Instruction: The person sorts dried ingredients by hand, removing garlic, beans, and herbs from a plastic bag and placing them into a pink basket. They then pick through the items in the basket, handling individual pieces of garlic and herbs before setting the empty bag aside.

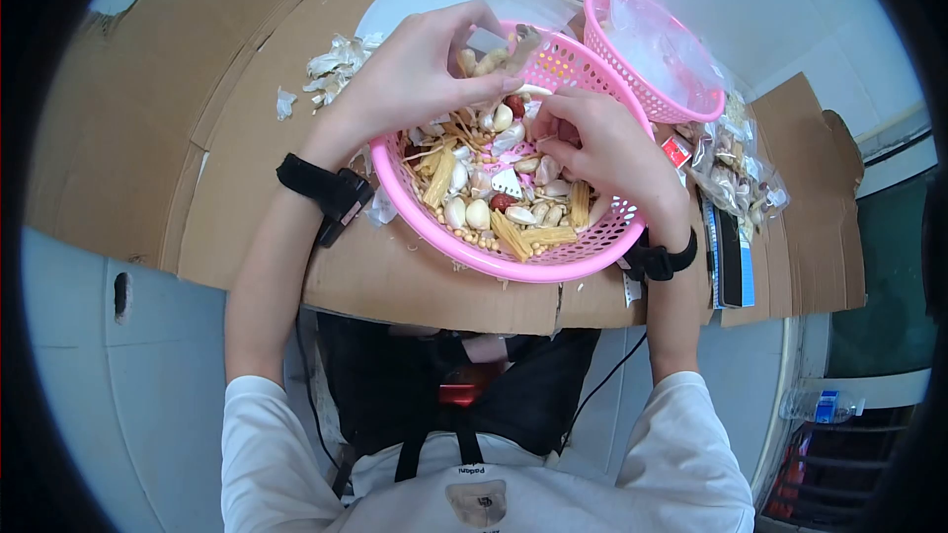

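Note:
A pink plastic basket [415, 207] holds a mix of garlic cloves [478, 213], dried tofu-skin sticks [511, 235], red dates [503, 202], pale beans and thin brown strands. Over its far left rim, my left hand [434, 59] is closed around a small clear packet [486, 40] with tan, peanut-like pieces showing in it. My right hand [604, 143] reaches into the right side of the basket. Its fingers are curled together near a garlic clove, and whatever lies between the fingertips is hidden.
Dry garlic skins [336, 69] are heaped at the left on the cardboard [267, 69]. Behind stands a second pink basket [652, 99] with clear plastic bags. Filled clear packets [741, 173] and a dark blue box [728, 257] lie at the right.

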{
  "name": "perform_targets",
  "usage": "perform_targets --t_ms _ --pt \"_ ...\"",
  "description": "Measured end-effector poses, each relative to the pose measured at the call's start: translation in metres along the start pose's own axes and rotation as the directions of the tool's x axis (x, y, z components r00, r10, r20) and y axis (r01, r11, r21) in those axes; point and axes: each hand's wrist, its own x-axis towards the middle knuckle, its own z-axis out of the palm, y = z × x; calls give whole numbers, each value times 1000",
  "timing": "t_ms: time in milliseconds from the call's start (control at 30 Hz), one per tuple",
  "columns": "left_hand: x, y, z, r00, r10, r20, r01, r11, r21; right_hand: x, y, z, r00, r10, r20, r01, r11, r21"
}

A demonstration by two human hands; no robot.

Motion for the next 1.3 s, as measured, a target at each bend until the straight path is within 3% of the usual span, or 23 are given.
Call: perform_targets --t_ms 133,167,300,533,600,700,800,900,1000,1133,1233,1300 --pt "0 5 -3 998 -44 38 42 998 53 -2 -2 2 995 -63 -78 65 998 22" --pt "1 -3 -1 999 9 31 -11 998 60 -4 -4 2 993 -75 -91 76 997 7" --pt "0 -1 0 999 43 20 -45 996 82 -1 2 2 991 -133 -6 133 991 11" --pt "0 -2 1 999 24 39 -25 999 45 -2 -5 2 999 30 24 -32 996 83" --pt "3 -6 2 998 58 25 -59 996 74 -1 -7 0 998 55 -40 -51 992 113" --pt "0 1 0 1000 4 29 -3 1000 -19 -1 -8 0 998 26 -57 -25 999 20" --pt "-1 7 -2 998 -43 43 41 998 51 -1 -1 5 996 26 -86 -20 997 70" --pt "1 -2 0 999 24 42 -26 998 49 -5 0 3 999 -40 -33 39 998 -39" --pt "1 -4 1 999 16 40 -17 1000 14 -5 -3 0 999 -37 23 37 999 -32" --pt "0 3 -2 999 -9 38 8 999 39 -2 4 6 994 -109 -33 107 993 -53" --pt "0 -1 1 999 26 33 -27 999 34 -2 -4 2 999 19 -49 -16 998 64" --pt "1 -3 1 998 22 52 -25 998 53 -3 -7 1 996 19 -84 -14 998 58"
